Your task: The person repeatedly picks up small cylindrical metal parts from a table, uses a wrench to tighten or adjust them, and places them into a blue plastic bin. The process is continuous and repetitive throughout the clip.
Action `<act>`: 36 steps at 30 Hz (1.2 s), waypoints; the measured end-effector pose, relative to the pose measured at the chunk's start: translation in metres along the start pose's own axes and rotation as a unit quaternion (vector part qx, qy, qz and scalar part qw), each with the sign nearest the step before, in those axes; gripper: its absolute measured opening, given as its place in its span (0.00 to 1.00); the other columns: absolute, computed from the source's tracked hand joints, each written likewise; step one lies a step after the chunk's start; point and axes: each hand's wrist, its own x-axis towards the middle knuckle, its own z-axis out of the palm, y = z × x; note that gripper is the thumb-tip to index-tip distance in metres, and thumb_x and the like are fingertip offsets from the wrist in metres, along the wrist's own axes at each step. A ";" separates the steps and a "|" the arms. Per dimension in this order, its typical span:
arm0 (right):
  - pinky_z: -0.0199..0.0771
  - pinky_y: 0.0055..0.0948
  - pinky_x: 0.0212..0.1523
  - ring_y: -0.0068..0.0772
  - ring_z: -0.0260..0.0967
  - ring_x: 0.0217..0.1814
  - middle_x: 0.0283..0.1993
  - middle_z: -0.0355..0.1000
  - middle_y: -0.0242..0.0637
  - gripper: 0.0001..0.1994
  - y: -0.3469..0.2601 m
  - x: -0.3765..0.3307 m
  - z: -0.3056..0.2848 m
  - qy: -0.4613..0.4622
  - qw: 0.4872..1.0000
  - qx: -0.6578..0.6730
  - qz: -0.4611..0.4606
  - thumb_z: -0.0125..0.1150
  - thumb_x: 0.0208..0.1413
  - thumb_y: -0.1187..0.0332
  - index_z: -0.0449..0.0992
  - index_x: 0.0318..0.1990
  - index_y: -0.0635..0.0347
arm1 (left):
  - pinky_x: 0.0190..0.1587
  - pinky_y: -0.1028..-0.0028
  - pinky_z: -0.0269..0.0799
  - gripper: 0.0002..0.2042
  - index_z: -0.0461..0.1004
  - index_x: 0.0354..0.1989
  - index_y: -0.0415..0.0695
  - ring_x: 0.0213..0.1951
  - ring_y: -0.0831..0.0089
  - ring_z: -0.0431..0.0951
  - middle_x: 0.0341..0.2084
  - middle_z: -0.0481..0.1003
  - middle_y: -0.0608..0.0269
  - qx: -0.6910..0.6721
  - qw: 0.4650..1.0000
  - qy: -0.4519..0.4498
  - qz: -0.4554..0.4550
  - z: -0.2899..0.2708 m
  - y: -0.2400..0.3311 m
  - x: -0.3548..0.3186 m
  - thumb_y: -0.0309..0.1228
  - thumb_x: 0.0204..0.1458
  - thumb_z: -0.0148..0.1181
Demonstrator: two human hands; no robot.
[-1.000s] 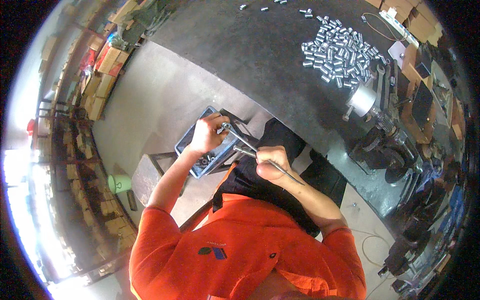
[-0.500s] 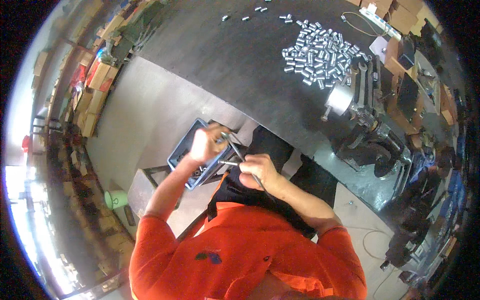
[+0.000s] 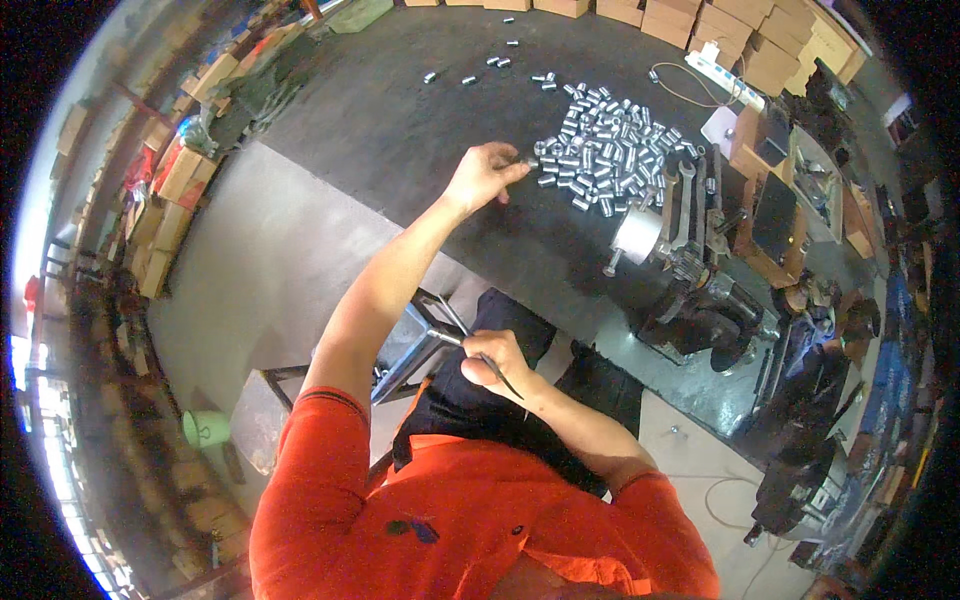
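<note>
Gripping a thin metal rod tight in the right hand near a blue bin, with the left hand (cannot tell if pinching anything) beside a heap of shiny little tubes on the dark worktop.

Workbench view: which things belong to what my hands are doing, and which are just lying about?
Seemingly in the job:
- cylinders, with your left hand at the pile's edge
- rod, in your right hand
- blue bin, probably

Seemingly just lying about:
- wrenches
- power strip
- green cup
</note>
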 end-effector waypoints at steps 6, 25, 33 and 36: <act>0.51 0.33 0.18 0.36 0.54 0.16 0.16 0.55 0.39 0.10 -0.009 0.001 -0.003 0.008 1.000 0.021 0.020 0.57 0.37 0.72 0.61 0.16 0.62 | 0.22 0.78 0.67 0.20 0.66 0.51 0.31 0.18 0.80 0.71 0.24 0.76 0.58 0.037 0.998 0.009 0.045 -0.034 0.002 -0.052 0.30 0.53 0.60; 0.51 0.31 0.17 0.32 0.54 0.15 0.15 0.54 0.37 0.10 -0.002 0.001 0.007 -0.020 0.999 -0.013 0.041 0.56 0.36 0.72 0.60 0.16 0.62 | 0.37 0.61 0.76 0.17 0.79 0.33 0.47 0.35 0.56 0.79 0.29 0.78 0.53 0.536 0.776 -0.063 -0.328 -0.122 -0.223 -0.318 0.46 0.39 0.61; 0.47 0.30 0.19 0.29 0.50 0.16 0.16 0.51 0.34 0.17 -0.002 0.001 0.005 -0.013 0.999 0.002 0.041 0.60 0.41 0.63 0.58 0.16 0.61 | 0.34 0.66 0.76 0.16 0.76 0.30 0.38 0.30 0.61 0.80 0.25 0.78 0.52 0.503 0.811 -0.070 -0.291 -0.130 -0.204 -0.302 0.41 0.42 0.63; 0.45 0.30 0.19 0.27 0.49 0.17 0.16 0.50 0.33 0.17 -0.004 0.000 0.005 -0.013 0.998 0.025 0.056 0.61 0.41 0.63 0.58 0.16 0.61 | 0.32 0.71 0.75 0.13 0.74 0.33 0.35 0.30 0.69 0.79 0.24 0.76 0.56 0.114 0.940 0.021 -0.322 -0.143 -0.188 -0.294 0.34 0.47 0.62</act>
